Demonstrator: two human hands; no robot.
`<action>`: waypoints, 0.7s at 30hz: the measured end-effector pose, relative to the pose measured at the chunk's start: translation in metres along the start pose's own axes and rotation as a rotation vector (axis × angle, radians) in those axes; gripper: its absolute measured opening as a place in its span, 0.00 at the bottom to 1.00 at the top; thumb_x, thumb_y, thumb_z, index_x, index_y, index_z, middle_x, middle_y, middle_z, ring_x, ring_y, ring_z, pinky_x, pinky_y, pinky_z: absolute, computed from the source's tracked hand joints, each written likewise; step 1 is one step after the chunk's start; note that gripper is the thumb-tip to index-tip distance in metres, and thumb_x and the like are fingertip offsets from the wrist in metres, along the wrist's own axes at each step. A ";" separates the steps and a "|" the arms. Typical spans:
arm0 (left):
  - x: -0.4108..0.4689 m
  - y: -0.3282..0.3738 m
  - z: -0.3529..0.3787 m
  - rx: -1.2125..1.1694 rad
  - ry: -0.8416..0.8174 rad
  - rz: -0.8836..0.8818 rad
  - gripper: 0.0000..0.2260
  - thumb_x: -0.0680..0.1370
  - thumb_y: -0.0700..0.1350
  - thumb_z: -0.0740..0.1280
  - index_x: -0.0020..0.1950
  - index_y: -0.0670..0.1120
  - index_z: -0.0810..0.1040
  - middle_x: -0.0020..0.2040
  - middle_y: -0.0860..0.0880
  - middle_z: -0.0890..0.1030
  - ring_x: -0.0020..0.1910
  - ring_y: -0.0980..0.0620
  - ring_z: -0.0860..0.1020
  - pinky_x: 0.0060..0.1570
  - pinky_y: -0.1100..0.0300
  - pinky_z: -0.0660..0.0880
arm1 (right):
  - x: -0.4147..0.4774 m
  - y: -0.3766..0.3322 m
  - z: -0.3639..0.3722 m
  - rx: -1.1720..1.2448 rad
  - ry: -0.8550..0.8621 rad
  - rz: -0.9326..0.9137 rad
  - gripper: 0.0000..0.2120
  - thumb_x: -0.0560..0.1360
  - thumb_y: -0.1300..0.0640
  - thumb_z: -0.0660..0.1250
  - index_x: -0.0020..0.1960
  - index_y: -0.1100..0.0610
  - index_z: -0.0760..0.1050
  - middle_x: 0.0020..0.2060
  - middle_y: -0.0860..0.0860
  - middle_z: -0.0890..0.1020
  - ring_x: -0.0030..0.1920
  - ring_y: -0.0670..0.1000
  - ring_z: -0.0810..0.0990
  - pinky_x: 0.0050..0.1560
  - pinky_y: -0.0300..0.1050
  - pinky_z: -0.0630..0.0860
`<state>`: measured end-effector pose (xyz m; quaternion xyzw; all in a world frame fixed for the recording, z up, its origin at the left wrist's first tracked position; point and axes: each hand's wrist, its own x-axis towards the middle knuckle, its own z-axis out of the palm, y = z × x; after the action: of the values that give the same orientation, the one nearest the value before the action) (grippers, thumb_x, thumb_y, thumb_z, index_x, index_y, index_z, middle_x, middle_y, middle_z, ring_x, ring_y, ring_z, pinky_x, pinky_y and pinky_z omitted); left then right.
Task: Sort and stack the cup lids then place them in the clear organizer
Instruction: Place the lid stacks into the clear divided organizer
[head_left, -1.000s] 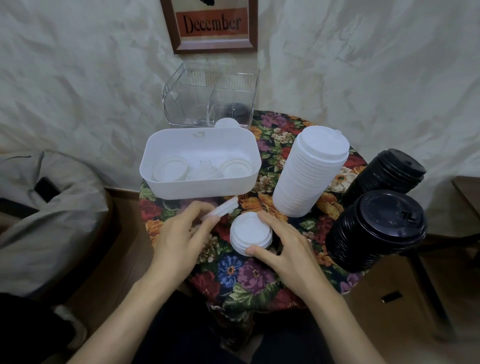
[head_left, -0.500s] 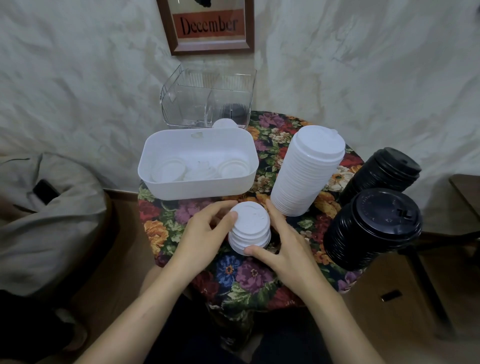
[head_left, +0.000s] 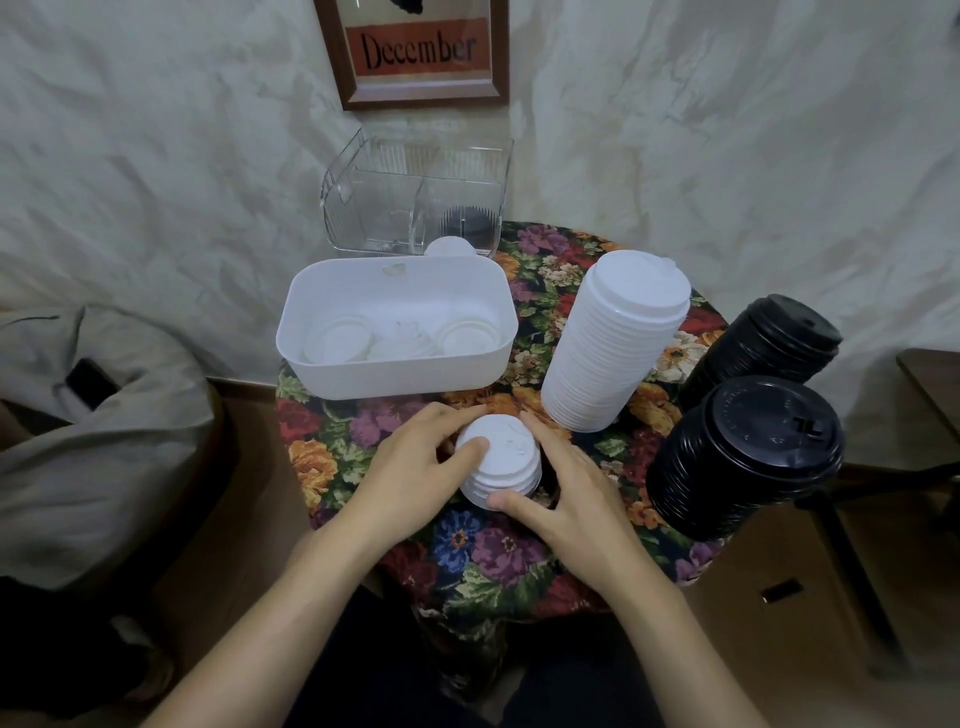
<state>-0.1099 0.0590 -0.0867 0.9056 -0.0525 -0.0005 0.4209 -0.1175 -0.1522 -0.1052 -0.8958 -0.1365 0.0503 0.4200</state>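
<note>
Gripping short white lid stack (head_left: 501, 465) w/ both hands, front-centre on floral tablecloth (head_left: 467, 551). Standing upright, a few lids high, ribbed rims visible btwn the thumbs.

L hand (head_left: 415, 467): thumb flat on top lid, other fingers curled round far-left side of stack. R hand (head_left: 571, 493): thumb pressed against lower front rim, index reaching round far-right side, remaining fingers curved along right wall. Both wrapped on the stack, neither spread.

Just behind the hands, not touching: white bin (head_left: 395, 374), rectangular, rounded corners. Inside: loose white lid at left (head_left: 337, 340), another at right (head_left: 465, 335), pale crumpled-looking piece in the middle, can't tell what.

Behind bin, against wall: clear organizer (head_left: 415, 197), split by a divider into two compartments. Dark ribbed round item low in right compartment, prob. black lids, not certain. Single white lid (head_left: 451, 247) poking up btwn bin and organizer.

Right of bin, near R index: tall white lid stack (head_left: 615, 348), leaning in this wide-angle view. Further right at table edge: far black lid stack (head_left: 763, 348) and near black lid stack (head_left: 743, 457), close together.

On wall above organizer: framed "December" sign (head_left: 418, 49). Off table at left: grey bag (head_left: 88, 426).
</note>
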 end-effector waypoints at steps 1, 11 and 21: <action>0.000 0.000 0.000 0.017 -0.008 0.007 0.19 0.83 0.55 0.66 0.74 0.59 0.75 0.55 0.61 0.76 0.55 0.62 0.76 0.53 0.61 0.71 | 0.000 0.000 0.000 0.007 0.009 0.007 0.41 0.73 0.30 0.70 0.81 0.38 0.60 0.76 0.33 0.67 0.75 0.37 0.64 0.74 0.45 0.65; -0.009 -0.009 -0.003 0.043 -0.083 0.099 0.25 0.81 0.63 0.63 0.78 0.62 0.69 0.75 0.66 0.71 0.73 0.66 0.67 0.72 0.61 0.65 | -0.001 0.001 0.001 0.020 0.014 0.008 0.40 0.74 0.30 0.69 0.81 0.36 0.59 0.75 0.32 0.66 0.75 0.36 0.63 0.72 0.43 0.64; -0.011 -0.013 -0.004 0.221 -0.118 0.154 0.30 0.80 0.66 0.56 0.82 0.60 0.62 0.66 0.75 0.64 0.70 0.63 0.64 0.69 0.57 0.62 | 0.001 -0.001 0.001 -0.045 0.002 -0.004 0.40 0.73 0.34 0.73 0.81 0.39 0.61 0.71 0.30 0.65 0.72 0.33 0.62 0.69 0.36 0.60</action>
<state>-0.1195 0.0715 -0.0939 0.9381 -0.1465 -0.0158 0.3136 -0.1166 -0.1505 -0.1044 -0.9048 -0.1391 0.0455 0.3998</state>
